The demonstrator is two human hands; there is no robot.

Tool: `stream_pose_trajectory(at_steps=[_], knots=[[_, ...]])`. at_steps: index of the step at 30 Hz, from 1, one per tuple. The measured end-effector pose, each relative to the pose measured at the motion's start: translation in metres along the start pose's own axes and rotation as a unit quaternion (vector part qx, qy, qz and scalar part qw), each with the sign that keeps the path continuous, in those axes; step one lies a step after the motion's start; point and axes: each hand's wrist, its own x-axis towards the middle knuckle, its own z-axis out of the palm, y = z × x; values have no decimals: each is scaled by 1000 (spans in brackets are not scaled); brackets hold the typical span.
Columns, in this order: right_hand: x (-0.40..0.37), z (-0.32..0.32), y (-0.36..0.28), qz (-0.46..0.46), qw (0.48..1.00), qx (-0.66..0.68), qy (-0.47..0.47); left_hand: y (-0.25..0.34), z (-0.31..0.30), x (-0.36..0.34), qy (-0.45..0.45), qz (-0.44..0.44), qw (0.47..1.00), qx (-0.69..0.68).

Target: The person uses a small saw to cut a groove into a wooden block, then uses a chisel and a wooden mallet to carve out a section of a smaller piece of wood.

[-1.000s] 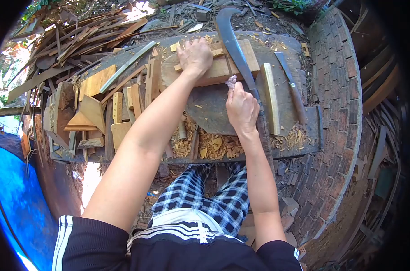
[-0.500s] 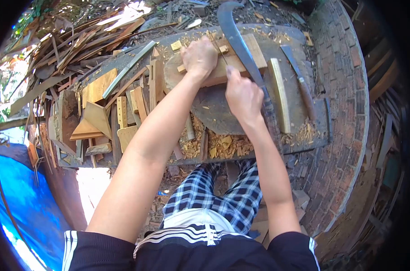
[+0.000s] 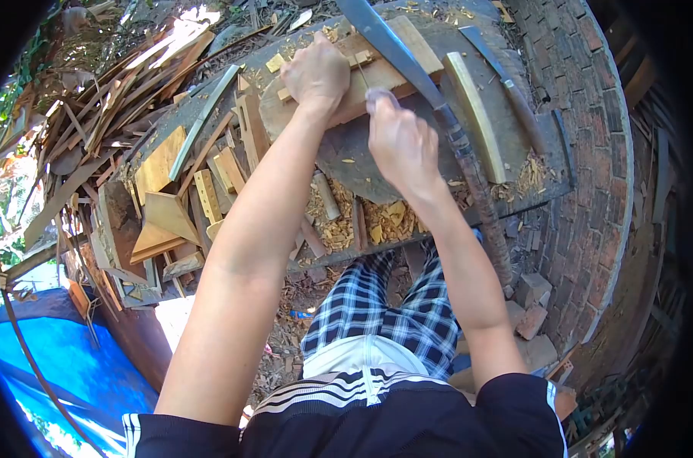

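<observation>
My left hand is closed over a small strip of wood and presses it onto a thick wooden block. The strip pokes out on both sides of my fist. Just to the right, my right hand is wrapped around the handle of a thin metal tool. Its narrow blade points away from me and meets the strip near its right end; whether it is a file or a knife I cannot make out. Under the block is a round wooden slab. A large curved blade with a long wrapped handle lies across the block.
Right of the block lie a pale wooden bar and a dark-handled knife. Wood offcuts crowd the left side, and shavings cover the near edge. A brick wall curves along the right. A blue tarp hangs lower left.
My view has shifted, so the bench sits higher and further left. The thin tool has drawn back a little toward me across the strip. My left hand still holds the strip in place.
</observation>
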Motion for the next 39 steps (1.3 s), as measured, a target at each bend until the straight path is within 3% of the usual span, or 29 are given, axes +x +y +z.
stream_pose_trajectory(at_steps=[5, 9, 11, 14, 17, 21, 23, 25, 29, 33, 34, 39], knots=[[-42, -13, 9, 32, 998, -21, -43, 0, -2, -2, -3, 6, 1000, 4], [11, 11, 4, 26, 1000, -13, 10, 0, -1, 0, -19, 2, 1000, -6], [-6, 8, 2, 16, 999, 9, 44, 0, -4, 1, -19, -3, 1000, -4], [-52, -12, 14, 68, 995, 8, -76, 1, -2, 0, 16, 19, 1000, 6], [-31, -11, 9, 41, 999, 30, -18, 0, -1, 0, 6, 10, 1000, 5], [2, 3, 3, 33, 998, 52, -11, 0, -4, 3, -19, -15, 1000, 9], [-27, -2, 11, 32, 998, 48, -4, 0, -3, 1, -9, -4, 1000, 17], [-45, -14, 14, 75, 993, -9, -91, 0, -3, 1, -4, -5, 1000, 13], [10, 12, 11, 23, 1000, 13, -10, 2, -3, 0, -7, -4, 1000, 7], [-26, -4, 11, 26, 1000, 13, -3, 0, 0, 1, 9, 0, 1000, 12], [-40, -8, 14, 43, 998, -10, -53, 0, -1, 2, 9, -4, 1000, 10], [-3, 6, 9, 29, 999, 37, -4, 0, -1, 0, 18, 12, 1000, 11]])
